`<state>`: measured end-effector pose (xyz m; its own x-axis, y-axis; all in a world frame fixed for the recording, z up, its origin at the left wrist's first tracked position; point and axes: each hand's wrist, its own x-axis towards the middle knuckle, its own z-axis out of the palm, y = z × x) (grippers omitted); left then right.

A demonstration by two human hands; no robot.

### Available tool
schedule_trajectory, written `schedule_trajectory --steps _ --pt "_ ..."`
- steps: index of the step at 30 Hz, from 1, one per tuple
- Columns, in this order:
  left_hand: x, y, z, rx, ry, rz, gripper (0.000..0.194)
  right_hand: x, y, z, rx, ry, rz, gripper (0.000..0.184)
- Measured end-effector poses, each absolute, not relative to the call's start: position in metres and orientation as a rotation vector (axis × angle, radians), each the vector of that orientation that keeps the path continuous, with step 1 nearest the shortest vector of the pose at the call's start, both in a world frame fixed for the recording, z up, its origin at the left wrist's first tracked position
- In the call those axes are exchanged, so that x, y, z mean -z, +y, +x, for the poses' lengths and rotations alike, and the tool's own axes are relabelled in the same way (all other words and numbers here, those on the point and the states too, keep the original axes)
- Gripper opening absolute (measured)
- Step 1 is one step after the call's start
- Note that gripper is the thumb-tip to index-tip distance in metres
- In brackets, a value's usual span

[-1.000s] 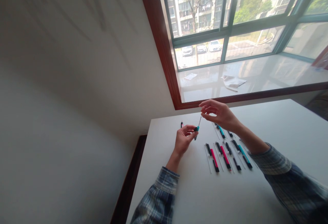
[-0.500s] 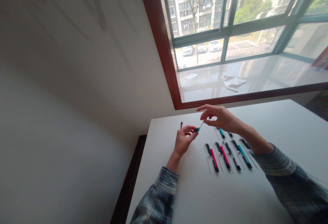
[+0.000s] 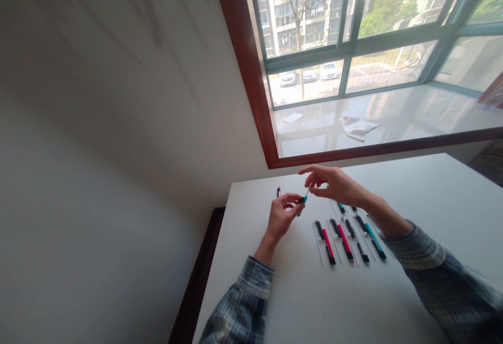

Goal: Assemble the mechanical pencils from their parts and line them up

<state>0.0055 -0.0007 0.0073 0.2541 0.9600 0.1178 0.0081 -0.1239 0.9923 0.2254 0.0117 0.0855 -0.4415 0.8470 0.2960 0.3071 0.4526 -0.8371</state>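
Teal pen is pinched in the left hand above the white tabletop; the right hand is half curved at its thin tip, I cannot tell if touching; black-and-pink pens lie in rows nearby.
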Motion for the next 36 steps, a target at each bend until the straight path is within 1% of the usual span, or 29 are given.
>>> schedule_trajectory --steps 13,19,22,25,29,36 --pt "-0.009 0.000 0.008 -1.117 0.916 1.364 0.031 -0.076 0.009 0.211 -0.927 -2.095 -0.949 0.059" --pt "-0.008 0.000 0.007 -1.114 0.914 1.390 0.031 -0.076 0.009 0.209 -0.954 -2.048 -0.946 0.055" --pt "-0.007 0.000 0.006 -1.116 0.918 1.388 0.035 -0.077 0.009 0.208 -0.977 -2.017 -0.928 0.053" --pt "-0.007 0.000 0.007 -1.107 0.928 1.376 0.038 -0.079 0.010 0.209 -1.003 -1.927 -0.899 0.051" --pt "-0.006 0.000 0.006 -1.093 0.953 1.379 0.038 -0.085 0.012 0.216 -1.059 -1.696 -0.836 0.048" --pt "-0.003 -0.001 0.004 -1.111 0.983 1.370 0.033 -0.084 0.019 0.234 -1.106 -1.432 -0.832 0.055"
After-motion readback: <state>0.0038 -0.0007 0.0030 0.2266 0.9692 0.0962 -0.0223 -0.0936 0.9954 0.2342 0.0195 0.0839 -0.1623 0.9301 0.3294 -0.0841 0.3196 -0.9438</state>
